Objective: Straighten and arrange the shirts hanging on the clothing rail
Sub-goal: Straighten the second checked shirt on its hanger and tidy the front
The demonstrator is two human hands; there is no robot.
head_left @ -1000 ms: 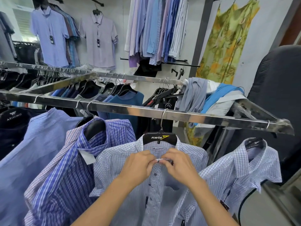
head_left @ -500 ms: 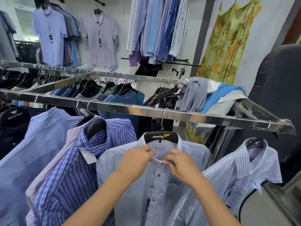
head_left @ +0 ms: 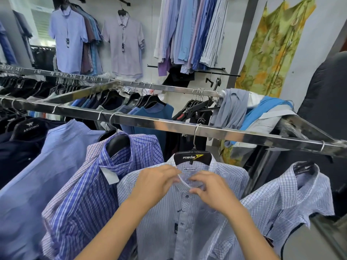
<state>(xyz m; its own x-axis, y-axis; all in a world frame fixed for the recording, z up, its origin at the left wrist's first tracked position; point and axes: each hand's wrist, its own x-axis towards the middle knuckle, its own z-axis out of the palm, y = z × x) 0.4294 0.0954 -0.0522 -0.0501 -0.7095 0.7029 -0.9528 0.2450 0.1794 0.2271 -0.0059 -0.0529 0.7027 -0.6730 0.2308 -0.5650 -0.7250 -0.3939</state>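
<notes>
Two bare forearms rising from the bottom edge toward the centre of the frame, angled inward so the hands meet. Left hand [head_left: 157, 182] curled, fingers pinched shut on the left side of the collar [head_left: 185, 182] of a pale checked shirt [head_left: 180, 218]. Right hand [head_left: 212, 190] bent at the wrist, fingertips closed on the collar's right side, just above the top dark button. Collar band stretched in a small arc between the two hands.

Checked shirt hanging centre frame on a black hanger [head_left: 192, 157] printed "KWIN", its metal hook over a shiny clothing rail [head_left: 169, 124] running across the middle of the frame. Touching its left, a blue-and-white plaid shirt [head_left: 90, 194] tilted on a black hanger, then a plain blue shirt [head_left: 37, 175] at lower left. At right, apart from the middle shirt's hanger, another pale checked shirt [head_left: 300, 194].

Behind, a second rail [head_left: 169, 88] crowded with dark garments; grey and blue clothes [head_left: 249, 109] heaped over the rail's right end.

On the far wall, upper left, short-sleeved shirts [head_left: 124, 42]; upper right, a yellow-green floral dress [head_left: 272, 45].
</notes>
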